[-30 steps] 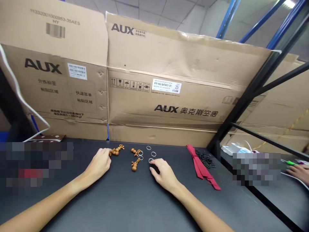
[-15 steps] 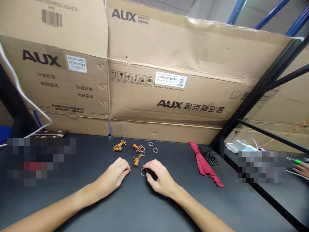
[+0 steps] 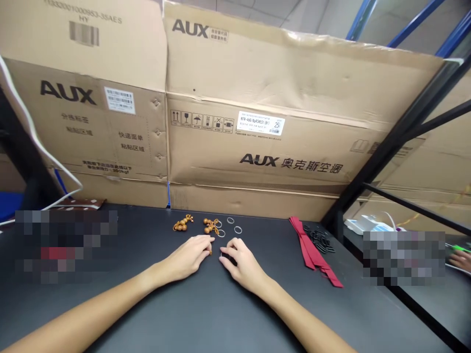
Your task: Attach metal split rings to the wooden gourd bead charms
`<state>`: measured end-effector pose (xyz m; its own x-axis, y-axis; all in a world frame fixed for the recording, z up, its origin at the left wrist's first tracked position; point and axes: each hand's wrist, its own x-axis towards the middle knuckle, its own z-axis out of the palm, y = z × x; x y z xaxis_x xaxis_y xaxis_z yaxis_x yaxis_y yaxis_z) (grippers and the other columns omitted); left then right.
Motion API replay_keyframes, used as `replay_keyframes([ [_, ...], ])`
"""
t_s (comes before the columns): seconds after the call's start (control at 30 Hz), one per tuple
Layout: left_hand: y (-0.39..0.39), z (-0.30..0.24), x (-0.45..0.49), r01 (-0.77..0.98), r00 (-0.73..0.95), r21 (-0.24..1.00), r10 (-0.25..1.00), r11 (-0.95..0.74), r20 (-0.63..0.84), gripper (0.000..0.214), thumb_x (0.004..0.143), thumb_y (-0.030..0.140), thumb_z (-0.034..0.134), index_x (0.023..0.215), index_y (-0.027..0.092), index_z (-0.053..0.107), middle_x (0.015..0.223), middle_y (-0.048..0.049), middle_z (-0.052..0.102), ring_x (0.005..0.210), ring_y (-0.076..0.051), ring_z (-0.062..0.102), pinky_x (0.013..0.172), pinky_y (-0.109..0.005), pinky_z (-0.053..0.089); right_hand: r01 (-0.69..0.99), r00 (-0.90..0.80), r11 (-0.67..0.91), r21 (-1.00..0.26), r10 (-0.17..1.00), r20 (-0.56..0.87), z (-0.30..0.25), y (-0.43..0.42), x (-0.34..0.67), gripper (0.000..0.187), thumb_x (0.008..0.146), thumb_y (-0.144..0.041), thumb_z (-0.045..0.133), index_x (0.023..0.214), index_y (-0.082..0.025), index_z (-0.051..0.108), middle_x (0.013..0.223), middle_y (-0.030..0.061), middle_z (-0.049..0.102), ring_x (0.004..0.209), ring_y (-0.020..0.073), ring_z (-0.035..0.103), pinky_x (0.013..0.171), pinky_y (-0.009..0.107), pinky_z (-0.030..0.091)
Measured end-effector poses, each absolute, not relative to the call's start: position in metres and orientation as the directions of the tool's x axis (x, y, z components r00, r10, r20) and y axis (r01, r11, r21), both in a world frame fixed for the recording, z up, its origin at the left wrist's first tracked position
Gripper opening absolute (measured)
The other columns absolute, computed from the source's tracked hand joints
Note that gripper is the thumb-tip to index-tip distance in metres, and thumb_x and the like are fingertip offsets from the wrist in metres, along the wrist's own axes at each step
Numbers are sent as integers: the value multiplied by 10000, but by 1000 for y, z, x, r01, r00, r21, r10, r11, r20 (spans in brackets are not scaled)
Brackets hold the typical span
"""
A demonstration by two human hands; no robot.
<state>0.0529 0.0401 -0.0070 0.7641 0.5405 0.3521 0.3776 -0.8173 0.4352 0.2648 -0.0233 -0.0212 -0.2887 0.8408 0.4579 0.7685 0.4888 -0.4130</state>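
Hands (image 3: 191, 256) (image 3: 242, 261) close together, left pinching small orange piece (image 3: 211, 253)

Beyond the two hands (image 3: 242, 264) lie four silver rings (image 3: 238, 233), two gourd charms (image 3: 208, 229) beside those, and, past the left hand (image 3: 193, 255), bunched charms (image 3: 180, 226) too tangled to count.

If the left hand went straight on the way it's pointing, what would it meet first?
Probably the right hand, across a narrow gap, though the left hand might brush or pass over the ring beyond its fingertips first; height is unclear.
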Motion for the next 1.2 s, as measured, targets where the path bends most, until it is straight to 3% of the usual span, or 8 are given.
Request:
replay_keyframes([
  [0.23,29,-7,45,415,709,444,588,-794,389,176,947,223,408,912,203,579,893,-41,614,821,-191,550,771,-325,458,729,-261,409,-549,907,329,-15,-19,273,214,833,-218,633,1043,-181,654,899,49,567,757,150,573,730,293,514],
  [0.4,28,-6,45,418,705,435,587,-798,399,154,935,207,424,880,201,567,858,-30,596,791,-186,526,742,-308,437,706,-251,302,-640,952,172,-2,-8,275,203,753,-135,673,954,-154,651,772,10,588,626,111,556,612,233,486],
  [0.57,29,-8,45,438,703,414,591,-798,395,151,940,217,413,882,200,551,858,-29,587,795,-190,517,741,-314,426,753,-236,191,-630,972,12,6,4,271,156,704,-155,687,852,-148,640,656,-16,572,584,115,535,549,217,436],
  [0.77,27,-4,46,441,716,412,589,-797,374,171,942,226,396,872,192,548,852,-34,580,781,-188,508,733,-315,424,747,-250,167,-643,967,-40,11,5,270,210,621,-218,754,782,-157,634,706,-15,591,598,112,523,533,208,404],
  [0.97,29,-4,45,422,716,452,595,-786,365,169,937,243,399,879,194,549,861,-36,590,788,-188,523,750,-325,427,641,-223,165,-750,975,24,3,-5,272,75,720,-195,668,703,-156,607,606,-36,564,535,87,480,514,190,383],
  [1.2,35,-9,45,369,688,601,643,-709,336,122,898,262,457,859,190,547,758,-3,609,660,-144,542,651,-261,430,437,-160,163,-885,982,102,-11,-11,266,143,766,-301,645,719,-166,643,596,-13,618,459,95,523,479,207,423],
])
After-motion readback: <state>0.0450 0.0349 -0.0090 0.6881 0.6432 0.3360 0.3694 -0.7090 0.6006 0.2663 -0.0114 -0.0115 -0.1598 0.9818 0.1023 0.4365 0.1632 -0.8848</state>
